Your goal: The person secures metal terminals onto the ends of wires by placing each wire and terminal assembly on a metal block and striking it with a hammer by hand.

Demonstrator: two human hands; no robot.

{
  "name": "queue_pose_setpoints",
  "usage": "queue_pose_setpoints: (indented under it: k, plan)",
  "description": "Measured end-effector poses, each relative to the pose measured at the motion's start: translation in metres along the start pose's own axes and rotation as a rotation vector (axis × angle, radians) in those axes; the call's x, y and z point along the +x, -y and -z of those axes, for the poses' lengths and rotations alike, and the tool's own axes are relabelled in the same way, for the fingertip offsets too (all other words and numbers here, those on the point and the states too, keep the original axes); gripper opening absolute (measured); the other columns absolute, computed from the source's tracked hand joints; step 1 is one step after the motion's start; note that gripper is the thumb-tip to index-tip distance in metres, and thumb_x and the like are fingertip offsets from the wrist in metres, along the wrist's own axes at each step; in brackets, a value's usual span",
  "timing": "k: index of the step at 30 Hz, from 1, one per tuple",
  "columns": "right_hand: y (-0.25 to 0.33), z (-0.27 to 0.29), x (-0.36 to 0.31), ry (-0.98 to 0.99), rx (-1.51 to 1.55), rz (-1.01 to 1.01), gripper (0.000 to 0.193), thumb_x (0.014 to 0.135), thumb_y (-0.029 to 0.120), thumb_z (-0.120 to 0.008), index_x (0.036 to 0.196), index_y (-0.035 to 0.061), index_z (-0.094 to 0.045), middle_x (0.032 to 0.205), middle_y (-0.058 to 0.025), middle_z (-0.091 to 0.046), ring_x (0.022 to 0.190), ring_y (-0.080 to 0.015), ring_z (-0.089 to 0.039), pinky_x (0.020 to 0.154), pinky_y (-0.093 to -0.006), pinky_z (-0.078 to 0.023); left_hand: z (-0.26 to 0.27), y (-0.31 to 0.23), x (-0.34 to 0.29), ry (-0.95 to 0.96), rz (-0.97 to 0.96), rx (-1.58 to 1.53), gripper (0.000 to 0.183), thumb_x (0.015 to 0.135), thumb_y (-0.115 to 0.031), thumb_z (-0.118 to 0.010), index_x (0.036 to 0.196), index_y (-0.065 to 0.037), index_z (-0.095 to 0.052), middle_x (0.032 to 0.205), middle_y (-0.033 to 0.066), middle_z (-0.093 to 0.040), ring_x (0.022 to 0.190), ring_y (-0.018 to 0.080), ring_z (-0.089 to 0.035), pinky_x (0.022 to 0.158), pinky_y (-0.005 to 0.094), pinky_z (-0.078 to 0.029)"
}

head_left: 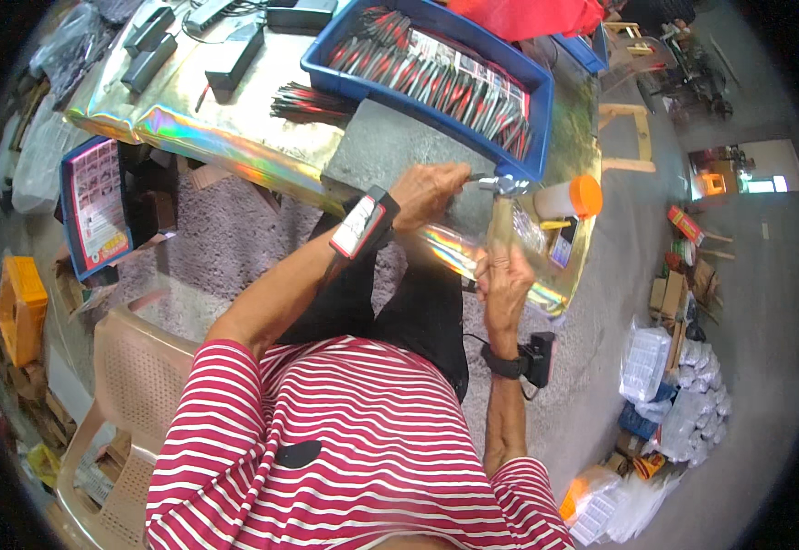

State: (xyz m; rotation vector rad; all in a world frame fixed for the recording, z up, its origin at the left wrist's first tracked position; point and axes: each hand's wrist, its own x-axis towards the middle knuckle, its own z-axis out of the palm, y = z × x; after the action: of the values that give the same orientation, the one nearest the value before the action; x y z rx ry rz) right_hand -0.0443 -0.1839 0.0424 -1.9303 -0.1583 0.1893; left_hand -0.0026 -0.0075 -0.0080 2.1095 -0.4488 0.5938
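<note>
A hammer with a light wooden handle is gripped in my right hand, its metal head over the right part of a grey slab. My left hand rests at the slab's front, fingers pinched on a thin dark piece that points right. The piece's far end lies by the hammer head; whether they touch I cannot tell. Behind the slab, a blue tray holds rows of red-and-black slim parts. A bundle of similar parts lies loose to its left.
A jar with an orange lid stands at the table's right end. Black boxes sit at the back left. The table has a shiny cover. A plastic chair is at my left; bagged goods lie on the floor to the right.
</note>
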Motion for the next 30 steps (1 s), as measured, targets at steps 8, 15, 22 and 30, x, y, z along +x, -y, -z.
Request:
queue_pose_setpoints:
  k: [8,15,22,30]
  plan:
    - [-0.037,-0.031,0.012,0.048,0.560,-0.361,0.028,0.086,0.026,-0.045,0.080,-0.0016,-0.047,0.054,-0.0047,-0.047,0.040,-0.0050,-0.036,0.032,-0.0167,-0.028,0.025,0.014,0.018,-0.168,0.278,-0.089,0.017,0.077,-0.005,-0.053,0.090,-0.001,-0.044,0.071,0.0153,-0.056,0.068,0.0285,-0.059,0.054,0.0327,-0.045]
    - [-0.042,-0.026,0.015,0.150,0.458,-0.369,0.034,0.086,0.030,-0.041,0.085,-0.0044,-0.046,0.059,-0.0112,-0.051,0.042,-0.0119,-0.047,0.035,-0.0227,-0.040,0.070,0.082,0.066,-0.118,0.325,0.411,0.018,0.076,-0.012,-0.053,0.087,0.001,-0.047,0.064,0.0158,-0.057,0.056,0.0258,-0.057,0.050,0.0334,-0.045]
    - [-0.052,-0.006,0.026,0.214,-0.088,-0.066,0.038,0.088,0.033,-0.038,0.076,-0.0004,-0.049,0.062,-0.0081,-0.052,0.051,-0.0136,-0.052,0.047,-0.0251,-0.043,0.070,0.137,0.084,0.118,0.414,0.596,0.038,0.074,-0.019,-0.054,0.107,-0.009,-0.039,0.075,0.0194,-0.058,0.072,0.0338,-0.058,0.059,0.0426,-0.044]
    - [-0.083,0.029,0.055,-0.093,0.054,-0.122,0.021,0.083,0.014,-0.045,0.072,-0.0018,-0.052,0.054,-0.0063,-0.051,0.041,-0.0121,-0.050,0.038,-0.0203,-0.039,0.061,0.152,0.077,0.121,0.409,0.650,0.039,0.074,-0.024,-0.056,0.102,-0.007,-0.036,0.075,0.0225,-0.054,0.072,0.0388,-0.054,0.060,0.0457,-0.040]
